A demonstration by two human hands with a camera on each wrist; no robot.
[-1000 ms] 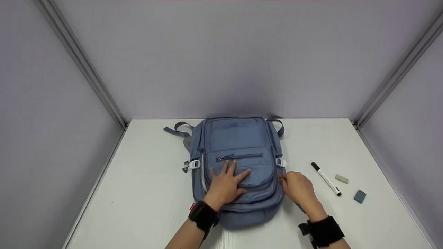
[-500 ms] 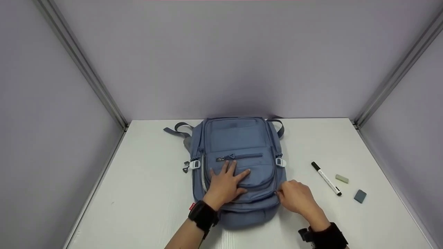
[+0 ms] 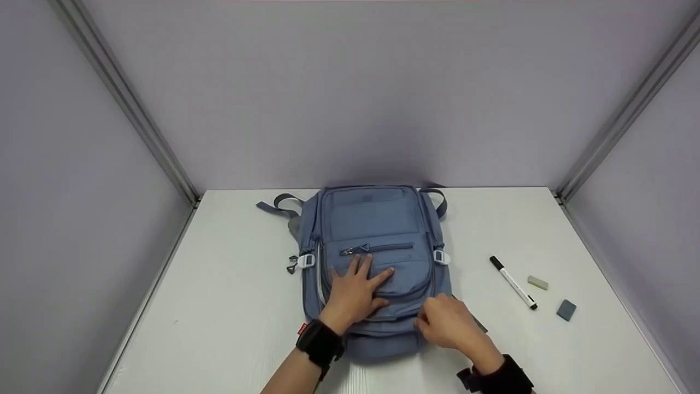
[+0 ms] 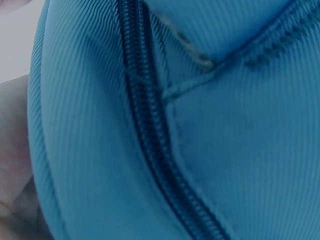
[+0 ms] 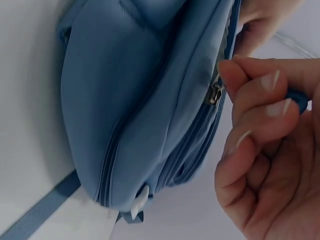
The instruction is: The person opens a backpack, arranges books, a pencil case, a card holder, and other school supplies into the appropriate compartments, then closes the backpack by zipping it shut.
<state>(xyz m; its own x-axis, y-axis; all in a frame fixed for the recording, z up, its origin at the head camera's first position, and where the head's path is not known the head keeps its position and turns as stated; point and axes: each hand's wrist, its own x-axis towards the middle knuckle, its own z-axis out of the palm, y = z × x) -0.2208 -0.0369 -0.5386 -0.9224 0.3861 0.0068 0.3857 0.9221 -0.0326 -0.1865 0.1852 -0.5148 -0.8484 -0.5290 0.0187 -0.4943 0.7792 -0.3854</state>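
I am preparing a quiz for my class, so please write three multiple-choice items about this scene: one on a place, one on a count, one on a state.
1. Where does the marker lie?
A. right of the backpack
B. on the backpack
C. left of the backpack

2. How many erasers lie beside the marker?
A. one
B. two
C. four

3. How is the left hand?
A. fingers spread flat on the backpack
B. clenched on the table
C. holding the marker

Answers:
1 A, it lies on the white table right of the bag.
2 B, a pale eraser and a grey-blue eraser.
3 A, straight fingers rest on the front pocket.
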